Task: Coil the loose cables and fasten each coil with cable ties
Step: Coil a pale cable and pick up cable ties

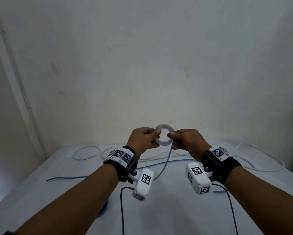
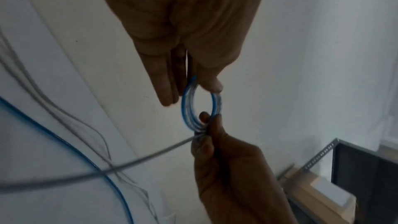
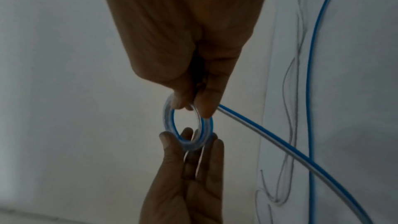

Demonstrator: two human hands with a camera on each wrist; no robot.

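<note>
- Head view: both hands raised above the table [image 1: 40, 192], in front of a pale wall [image 1: 142, 56].
- Left hand [image 1: 143, 139] pinches the left side of a small coil [image 1: 164, 128] between thumb and fingers; right hand [image 1: 186, 141] pinches the right side. Coil is held in the air, clear of the table.
- A loose tail [image 1: 166, 160] of the same cable drops from the right hand's side of the coil down to the table.
- On the table: a blue cable [image 1: 71, 177] running across, and a white cable [image 1: 84, 150] looped near the far edge. Wrist cameras and marker bands on both forearms.
- Left wrist view: left hand [image 2: 183, 40] at top, thumb and fingers closed on the top of the coil [image 2: 186, 108], several blue-and-clear turns. Right hand [image 2: 226, 159] below grips its lower end, where the tail [image 2: 129, 164] leaves, blurred. Blue cable [image 2: 64, 144] lies on the table behind.
- Right wrist view: right hand [image 3: 183, 40] at top pinches the coil [image 3: 170, 125]; the tail [image 3: 269, 135] exits right beside its fingertips. Left hand [image 3: 189, 185] below holds the coil's lower arc with fingers and thumb. Blue cable [image 3: 311, 91] runs along the table at right.
</note>
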